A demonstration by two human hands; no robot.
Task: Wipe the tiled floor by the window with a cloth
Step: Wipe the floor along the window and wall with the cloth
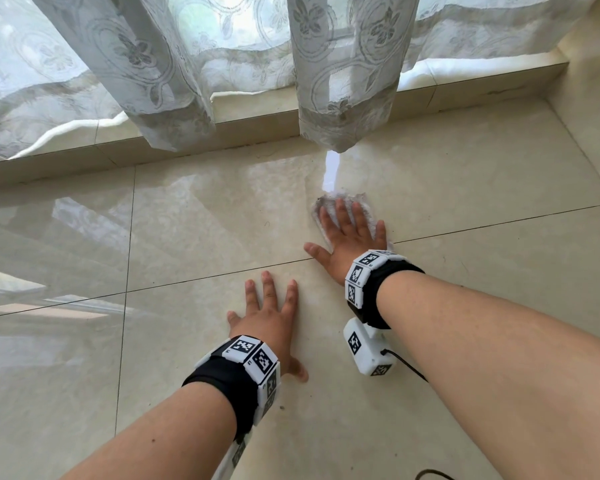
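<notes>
Thin pale cloth (321,204) lies flat on tiled floor (187,220), near the window step (257,129), just below curtain (333,81) hem. R hand (350,237) presses it w/ straight, spread fingers. L hand (271,320) flat on bare tile, nearer the person, holding nothing. Marker bands (253,358) on both wrists.

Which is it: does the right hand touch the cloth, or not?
Touching. The head view shows the right hand flat on the thin cloth, whose edge shows beyond the fingers.

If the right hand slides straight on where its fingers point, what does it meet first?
The right hand probably meets the hanging curtain fold just before the window ledge; depth unclear.
</notes>
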